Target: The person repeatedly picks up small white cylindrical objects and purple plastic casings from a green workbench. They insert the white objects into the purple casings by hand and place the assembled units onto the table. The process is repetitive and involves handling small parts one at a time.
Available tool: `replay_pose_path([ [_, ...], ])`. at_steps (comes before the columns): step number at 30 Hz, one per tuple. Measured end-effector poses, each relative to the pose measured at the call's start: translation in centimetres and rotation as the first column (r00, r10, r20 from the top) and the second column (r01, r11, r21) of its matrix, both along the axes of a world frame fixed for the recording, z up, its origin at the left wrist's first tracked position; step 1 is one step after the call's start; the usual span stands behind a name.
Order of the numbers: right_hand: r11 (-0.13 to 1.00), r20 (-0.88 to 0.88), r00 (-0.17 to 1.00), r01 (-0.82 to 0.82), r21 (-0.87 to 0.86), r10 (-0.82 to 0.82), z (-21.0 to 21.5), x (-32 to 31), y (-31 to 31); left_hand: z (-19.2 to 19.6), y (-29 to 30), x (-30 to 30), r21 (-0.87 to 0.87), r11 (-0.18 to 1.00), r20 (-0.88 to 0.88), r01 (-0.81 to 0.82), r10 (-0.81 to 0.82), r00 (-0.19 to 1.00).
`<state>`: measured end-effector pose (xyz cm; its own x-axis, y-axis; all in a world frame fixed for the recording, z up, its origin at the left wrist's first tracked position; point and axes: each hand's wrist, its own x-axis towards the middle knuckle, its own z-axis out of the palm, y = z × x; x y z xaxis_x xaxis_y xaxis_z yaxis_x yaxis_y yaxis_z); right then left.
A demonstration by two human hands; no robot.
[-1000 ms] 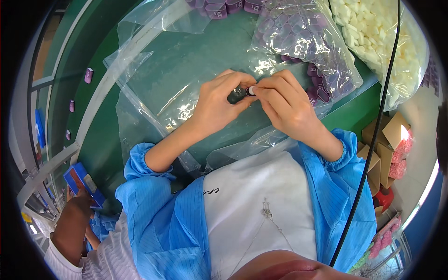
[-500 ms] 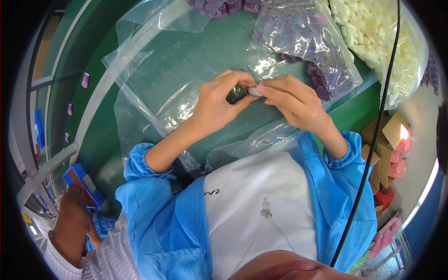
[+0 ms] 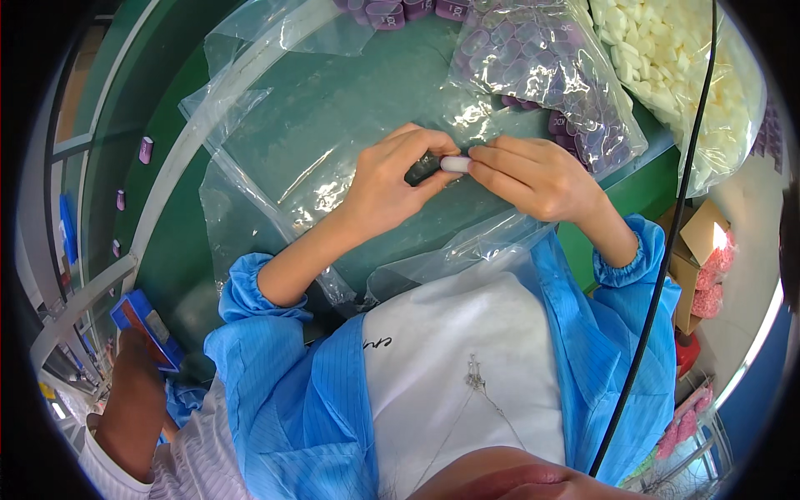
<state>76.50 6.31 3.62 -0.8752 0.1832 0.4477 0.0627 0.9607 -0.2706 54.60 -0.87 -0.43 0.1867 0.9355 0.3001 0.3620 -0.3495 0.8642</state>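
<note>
Over the plastic-covered table, my left hand pinches a small oval piece between thumb and forefinger. Its visible side is whitish, with a thin dark purple edge at the left end. My right hand meets it from the right, thumb and fingertips closed at its right end. How firmly the right fingers grip it cannot be seen. Just beyond my right hand lies a clear bag full of purple oval pieces, some spilling from its mouth.
A clear bag of cream-white pieces stands far right, a black cable hanging before it. Purple pieces lie at the far edge. Several small purple pieces sit on the green strip at left, near another person's arm.
My right hand has turned and slid slightly right, its forearm swinging outward, so more of the white side shows. My left hand stays almost still. The purple pieces at left have shifted slightly nearer.
</note>
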Motion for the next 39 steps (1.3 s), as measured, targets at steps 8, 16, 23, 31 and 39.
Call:
replay_pose_path([
  [8, 1.000, 0.068, 0.997, -0.024, 0.020, 0.023, 0.0, -0.4, -0.2, -0.2, -0.1, 0.0, 0.014, 1.000, 0.015, 0.021, -0.021, 1.000],
  [16, 1.000, 0.058, 0.998, 0.002, -0.013, -0.002, -0.5, -0.8, -0.2, 0.0, -0.1, 0.1, 0.032, 0.999, -0.005, 0.014, -0.014, 1.000],
  [23, 0.996, 0.057, 0.998, 0.015, -0.086, -0.010, -0.1, 0.0, -0.7, 0.1, -0.3, 0.1, 0.023, 1.000, 0.005, 0.011, -0.011, 1.000],
  [31, 0.933, -0.193, 0.915, 0.333, -0.136, -0.354, 1.0, 1.1, -0.9, 2.0, 0.4, -1.9, 0.069, 0.996, -0.082, -0.063, 0.069, 0.994],
  [39, 0.458, -0.152, 0.434, 0.867, -0.195, -0.888, 3.3, 10.9, 4.7, 2.8, 4.1, -34.2, 0.180, 0.740, -0.442, -0.648, 0.649, 0.619],
])
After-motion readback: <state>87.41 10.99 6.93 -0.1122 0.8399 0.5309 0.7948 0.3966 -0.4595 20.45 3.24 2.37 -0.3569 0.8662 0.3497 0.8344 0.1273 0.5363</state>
